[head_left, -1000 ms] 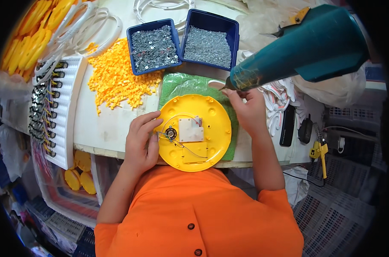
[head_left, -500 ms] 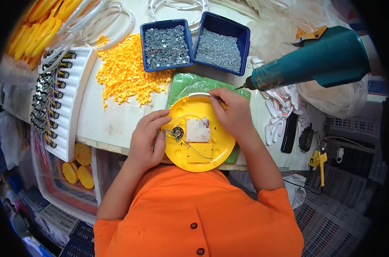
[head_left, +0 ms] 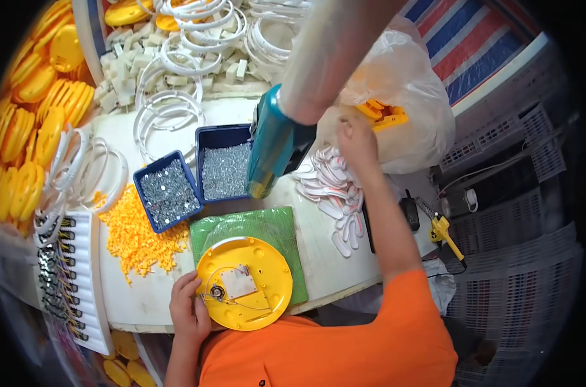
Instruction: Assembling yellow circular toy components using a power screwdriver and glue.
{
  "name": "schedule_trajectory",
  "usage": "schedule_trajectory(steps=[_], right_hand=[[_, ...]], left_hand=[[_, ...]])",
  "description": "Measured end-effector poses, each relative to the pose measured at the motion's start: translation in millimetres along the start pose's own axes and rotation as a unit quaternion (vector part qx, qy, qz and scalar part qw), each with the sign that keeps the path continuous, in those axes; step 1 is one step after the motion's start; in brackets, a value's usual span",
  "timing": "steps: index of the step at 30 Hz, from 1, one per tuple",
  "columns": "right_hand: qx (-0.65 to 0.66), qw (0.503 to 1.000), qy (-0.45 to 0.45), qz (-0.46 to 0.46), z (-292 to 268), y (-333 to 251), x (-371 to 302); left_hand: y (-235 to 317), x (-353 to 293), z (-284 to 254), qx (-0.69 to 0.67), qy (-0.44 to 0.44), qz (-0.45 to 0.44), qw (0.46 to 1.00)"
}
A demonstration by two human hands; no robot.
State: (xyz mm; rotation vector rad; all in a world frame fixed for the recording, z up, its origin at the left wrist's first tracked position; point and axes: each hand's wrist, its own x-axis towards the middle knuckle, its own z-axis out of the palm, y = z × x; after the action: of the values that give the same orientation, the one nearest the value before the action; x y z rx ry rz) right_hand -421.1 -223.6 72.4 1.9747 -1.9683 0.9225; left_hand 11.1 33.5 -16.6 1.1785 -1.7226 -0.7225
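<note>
A round yellow plastic housing lies at the front of the table, its inner side up, partly over a green mat. Inside it sit a white box, a small round black speaker and thin wires. A white curved piece is at its far rim. My left hand grips the housing's left edge, fingers bent against the rim. Out to the far right, my right hand is raised beside a clear plastic bag holding yellow parts; its fingers look curled but blurred.
A teal power screwdriver hangs over the table. Blue bins of screws and small metal parts stand behind the mat, beside loose yellow pieces. White curved pieces are piled at right; a foam tray stands left.
My right hand has left the housing's far rim and reached out to the plastic bag. My left hand stays at the housing's left edge. The view has shifted toward the right and far side.
</note>
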Motion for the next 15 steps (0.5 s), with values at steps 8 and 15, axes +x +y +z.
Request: schedule_trajectory(steps=[8,15], right_hand=[[-0.257,0.959,-0.096,0.076,42.1,96.4,56.6],[-0.207,0.978,-0.027,0.015,-16.3,76.6,40.8]], left_hand=[[1.8,-0.4,-0.1,-0.002,0.013,-0.026,1.0],[4.8,5.5,1.6,-0.019,0.0,-0.034,0.999]])
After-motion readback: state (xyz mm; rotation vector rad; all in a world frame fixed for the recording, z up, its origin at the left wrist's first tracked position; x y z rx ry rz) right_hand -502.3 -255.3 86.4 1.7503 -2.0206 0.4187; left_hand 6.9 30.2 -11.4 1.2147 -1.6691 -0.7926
